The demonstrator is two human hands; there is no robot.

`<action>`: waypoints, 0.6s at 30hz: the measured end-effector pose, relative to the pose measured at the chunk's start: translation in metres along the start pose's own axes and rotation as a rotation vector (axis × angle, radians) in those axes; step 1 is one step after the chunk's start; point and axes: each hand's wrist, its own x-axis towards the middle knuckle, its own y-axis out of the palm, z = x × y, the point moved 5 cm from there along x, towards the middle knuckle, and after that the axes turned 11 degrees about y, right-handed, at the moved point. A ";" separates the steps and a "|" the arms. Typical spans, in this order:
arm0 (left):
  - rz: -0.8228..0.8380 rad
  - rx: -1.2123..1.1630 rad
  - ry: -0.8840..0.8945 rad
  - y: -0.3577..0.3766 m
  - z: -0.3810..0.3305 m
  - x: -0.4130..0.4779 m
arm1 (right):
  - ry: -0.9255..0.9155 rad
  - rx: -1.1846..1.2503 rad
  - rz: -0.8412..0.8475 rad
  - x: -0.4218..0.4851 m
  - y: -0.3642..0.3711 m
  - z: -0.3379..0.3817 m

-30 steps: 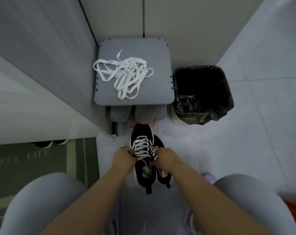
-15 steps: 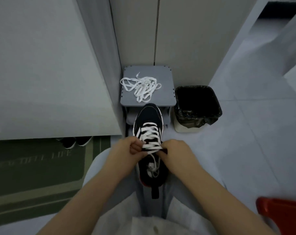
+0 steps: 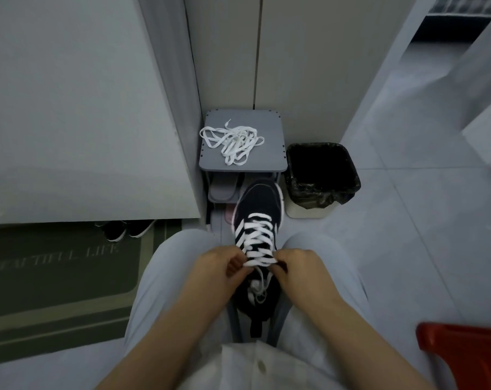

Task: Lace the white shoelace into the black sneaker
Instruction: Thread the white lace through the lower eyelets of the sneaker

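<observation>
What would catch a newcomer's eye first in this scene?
The black sneaker sits at centre, with the left hand and right hand pinching its white lace at the nearest row. Behind it, a tangle of white laces lies on a grey stool, with a black bin to its right.

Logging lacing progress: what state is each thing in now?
black sneaker: mostly laced, toe pointing away.
white shoelace: crisscrossed, ends loose.
left hand: pinches the shoelace.
right hand: pinches the shoelace.
spare laces: tangled on grey stool.
bin: lined, uncovered.
</observation>
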 end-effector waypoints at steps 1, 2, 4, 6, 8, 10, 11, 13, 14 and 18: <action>0.004 0.025 0.012 0.002 0.000 -0.002 | -0.023 -0.010 0.005 -0.001 0.002 0.001; 0.001 0.047 0.018 0.002 0.002 -0.004 | -0.038 -0.011 -0.007 -0.003 0.003 0.001; -0.050 0.082 0.031 -0.004 0.005 -0.004 | -0.038 0.018 -0.072 -0.006 0.003 0.003; -0.080 0.091 0.102 -0.013 0.000 -0.002 | -0.017 0.085 -0.144 -0.010 0.003 0.004; -0.037 0.037 0.161 -0.017 -0.006 0.001 | 0.027 0.169 -0.163 -0.012 0.003 0.002; 0.109 -0.178 0.061 -0.014 -0.006 0.006 | 0.096 0.260 -0.121 -0.011 0.000 -0.001; 0.195 -0.294 0.000 -0.011 -0.003 0.010 | 0.124 0.297 -0.077 -0.009 -0.001 -0.002; 0.337 -0.390 -0.089 -0.013 0.003 0.017 | 0.147 0.339 0.021 -0.005 -0.006 -0.004; 0.388 -0.369 -0.112 -0.018 0.004 0.021 | 0.145 0.335 0.069 -0.002 -0.009 -0.004; 0.461 0.098 0.066 -0.056 -0.003 0.043 | 0.061 0.188 0.249 0.008 -0.020 0.002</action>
